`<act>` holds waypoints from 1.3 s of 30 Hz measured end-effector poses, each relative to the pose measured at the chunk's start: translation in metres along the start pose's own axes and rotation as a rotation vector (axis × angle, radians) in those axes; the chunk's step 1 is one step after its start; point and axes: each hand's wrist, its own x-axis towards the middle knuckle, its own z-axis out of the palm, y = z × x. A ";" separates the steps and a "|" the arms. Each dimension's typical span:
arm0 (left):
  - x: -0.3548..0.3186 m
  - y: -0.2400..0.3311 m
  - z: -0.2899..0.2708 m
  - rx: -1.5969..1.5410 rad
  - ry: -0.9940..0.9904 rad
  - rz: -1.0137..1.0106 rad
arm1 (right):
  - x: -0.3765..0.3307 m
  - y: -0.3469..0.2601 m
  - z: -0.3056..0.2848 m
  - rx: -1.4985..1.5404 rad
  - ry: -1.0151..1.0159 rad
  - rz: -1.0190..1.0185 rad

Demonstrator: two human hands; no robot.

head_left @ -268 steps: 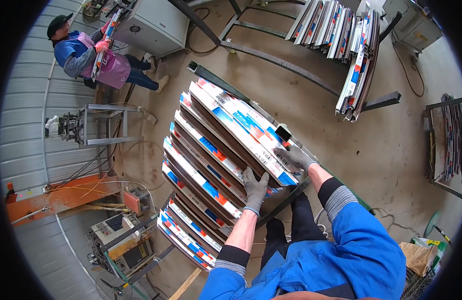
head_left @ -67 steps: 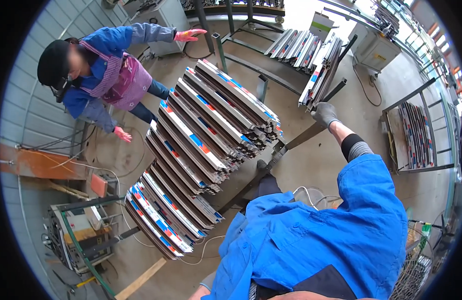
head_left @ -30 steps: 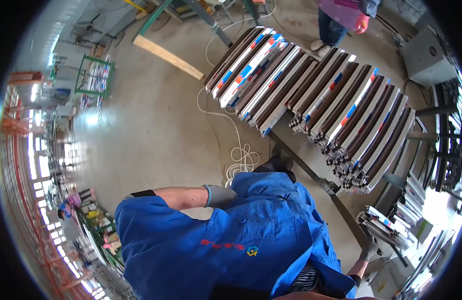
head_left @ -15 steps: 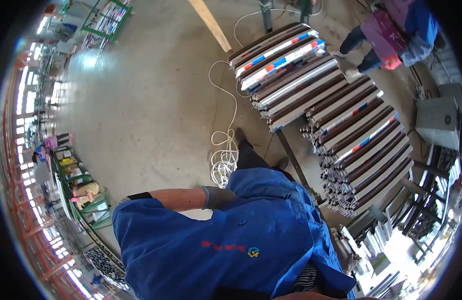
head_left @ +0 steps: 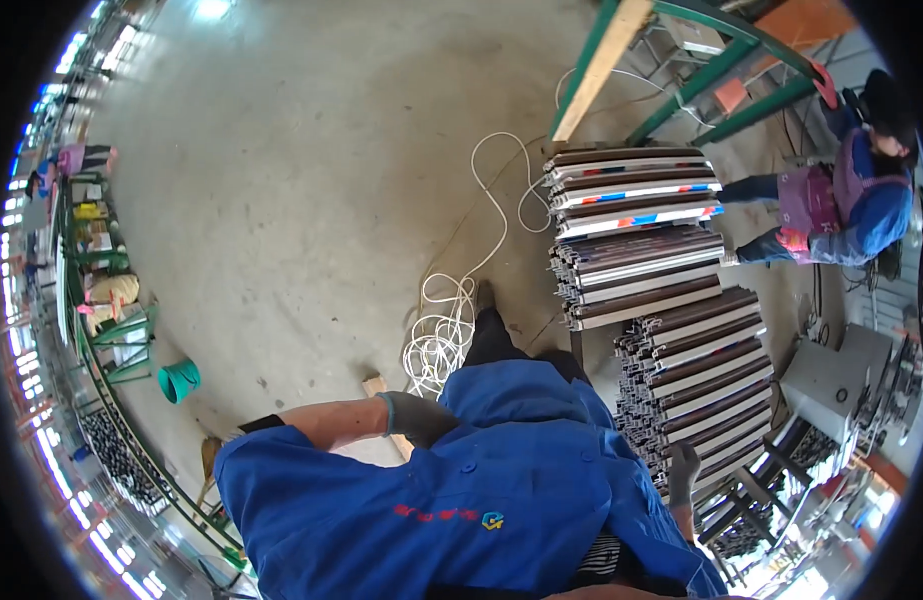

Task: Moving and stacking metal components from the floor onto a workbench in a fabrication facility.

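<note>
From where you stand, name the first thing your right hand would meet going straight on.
The right hand would probably meet the nearer stack of profiles; depth and contact are unclear.

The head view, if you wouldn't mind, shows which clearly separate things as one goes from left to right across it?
Green bucket-like object → gloved left hand → stacked long profiles → grey cabinet.

Free floor (head_left: 311, 200) leftward, stacked profiles (head_left: 646, 270) as rightward barrier
</note>
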 end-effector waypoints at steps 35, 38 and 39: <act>0.005 -0.419 -0.493 0.130 0.796 -0.339 | 0.589 -0.178 0.972 -0.488 -0.170 -0.015; -0.014 -0.433 -0.501 0.121 0.824 -0.375 | 0.573 -0.229 1.040 -0.518 -0.084 0.219; -0.012 -0.433 -0.506 0.104 0.849 -0.351 | 0.577 -0.223 1.049 -0.537 -0.063 0.237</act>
